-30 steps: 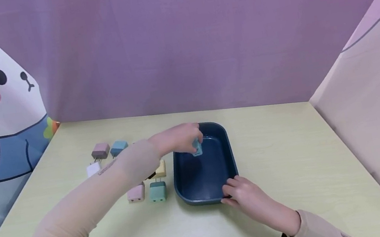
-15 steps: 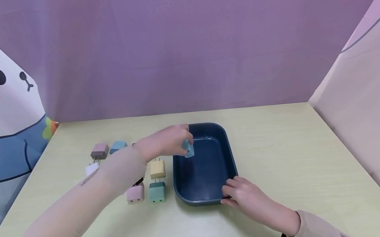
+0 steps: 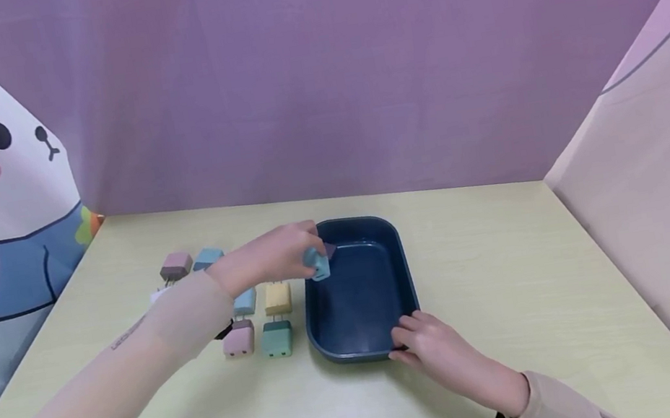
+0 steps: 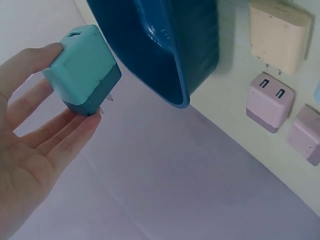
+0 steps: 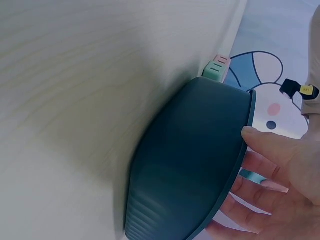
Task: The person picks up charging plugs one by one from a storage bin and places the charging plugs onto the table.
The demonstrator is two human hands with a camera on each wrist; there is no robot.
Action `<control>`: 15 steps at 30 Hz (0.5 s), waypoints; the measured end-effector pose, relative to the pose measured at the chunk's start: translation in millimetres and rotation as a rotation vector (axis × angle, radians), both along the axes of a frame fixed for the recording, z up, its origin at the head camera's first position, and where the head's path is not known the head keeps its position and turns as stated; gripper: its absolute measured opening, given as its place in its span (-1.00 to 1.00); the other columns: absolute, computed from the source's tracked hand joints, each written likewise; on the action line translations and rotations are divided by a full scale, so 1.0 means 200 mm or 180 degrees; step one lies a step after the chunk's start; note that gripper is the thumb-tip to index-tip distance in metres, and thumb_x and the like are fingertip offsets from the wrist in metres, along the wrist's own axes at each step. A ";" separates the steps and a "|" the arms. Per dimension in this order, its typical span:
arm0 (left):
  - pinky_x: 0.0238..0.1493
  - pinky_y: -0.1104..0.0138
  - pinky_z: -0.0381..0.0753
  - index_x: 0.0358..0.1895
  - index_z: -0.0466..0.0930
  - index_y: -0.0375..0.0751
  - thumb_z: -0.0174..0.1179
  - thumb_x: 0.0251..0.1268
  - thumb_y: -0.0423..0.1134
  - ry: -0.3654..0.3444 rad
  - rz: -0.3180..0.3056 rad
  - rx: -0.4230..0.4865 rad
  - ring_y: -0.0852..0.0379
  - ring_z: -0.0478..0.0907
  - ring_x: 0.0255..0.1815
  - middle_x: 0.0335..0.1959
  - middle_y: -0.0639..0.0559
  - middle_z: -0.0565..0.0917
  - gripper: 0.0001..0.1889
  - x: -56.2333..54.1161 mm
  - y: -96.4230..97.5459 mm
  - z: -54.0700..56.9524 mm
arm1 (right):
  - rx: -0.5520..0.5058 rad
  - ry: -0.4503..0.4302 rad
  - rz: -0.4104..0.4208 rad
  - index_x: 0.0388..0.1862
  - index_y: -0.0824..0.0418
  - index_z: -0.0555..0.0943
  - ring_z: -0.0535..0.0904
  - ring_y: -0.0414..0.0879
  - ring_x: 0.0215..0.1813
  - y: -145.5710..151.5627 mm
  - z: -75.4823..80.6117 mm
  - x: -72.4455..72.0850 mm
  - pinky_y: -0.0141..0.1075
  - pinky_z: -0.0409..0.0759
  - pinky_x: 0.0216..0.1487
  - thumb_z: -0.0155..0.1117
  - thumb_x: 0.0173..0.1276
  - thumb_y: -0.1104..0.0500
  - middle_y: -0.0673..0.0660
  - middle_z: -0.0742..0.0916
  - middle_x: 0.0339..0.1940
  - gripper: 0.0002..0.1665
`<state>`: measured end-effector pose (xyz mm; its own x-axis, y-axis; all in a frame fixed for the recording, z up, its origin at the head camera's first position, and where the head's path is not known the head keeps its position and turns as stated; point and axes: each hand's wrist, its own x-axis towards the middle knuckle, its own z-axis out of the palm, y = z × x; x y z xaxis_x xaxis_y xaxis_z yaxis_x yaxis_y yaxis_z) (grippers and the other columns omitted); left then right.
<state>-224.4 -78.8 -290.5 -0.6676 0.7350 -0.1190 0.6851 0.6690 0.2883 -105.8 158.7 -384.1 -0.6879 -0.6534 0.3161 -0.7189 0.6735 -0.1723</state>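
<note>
My left hand [image 3: 285, 250] pinches a teal USB charger [image 4: 85, 65] between thumb and fingertips, its metal prongs showing in the left wrist view. In the head view the charger overlaps the far left rim of a deep navy-blue tray [image 3: 360, 307]. A small mauve patch [image 3: 331, 250] shows just beside the charger, partly hidden by the hand. At the tray's near right corner my right hand [image 3: 440, 357] grips the rim, thumb [image 5: 260, 140] on the outer side and fingers over the edge.
Left of the tray lie several chargers: a yellow one [image 3: 277, 298], a green one [image 3: 277, 339], a pink one [image 3: 239, 340], a light blue one [image 3: 245, 302], a blue one [image 3: 208, 258] and a mauve one [image 3: 176, 266]. My left sleeve covers others. A purple cloth [image 3: 315, 80] hangs behind the table.
My left hand has moved left with the teal charger, from over the tray to its left rim. A light blue charger has come out from behind the arm. The right hand stays put.
</note>
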 end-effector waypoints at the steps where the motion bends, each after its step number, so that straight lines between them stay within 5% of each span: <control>1: -0.26 0.37 0.48 -0.15 0.60 -0.24 0.23 -0.01 -0.32 -0.0001 0.0015 0.0021 0.14 0.43 -0.31 -0.22 -0.04 0.48 -0.72 0.00 -0.01 0.00 | -0.0002 0.0001 0.0003 -0.61 0.11 0.47 0.21 -0.25 -0.53 0.00 0.00 0.00 -0.49 0.25 -0.48 0.36 -0.01 0.15 -0.10 0.45 -0.62 -0.79; 15: -0.27 0.35 0.49 -0.19 0.61 -0.26 0.25 -0.06 -0.35 0.0137 -0.0002 0.0308 0.15 0.46 -0.31 -0.22 -0.05 0.48 -0.73 0.04 -0.16 -0.03 | -0.0021 0.0032 0.0002 -0.62 0.11 0.47 0.22 -0.25 -0.53 0.00 0.00 0.00 -0.49 0.25 -0.48 0.36 -0.01 0.14 -0.10 0.45 -0.63 -0.78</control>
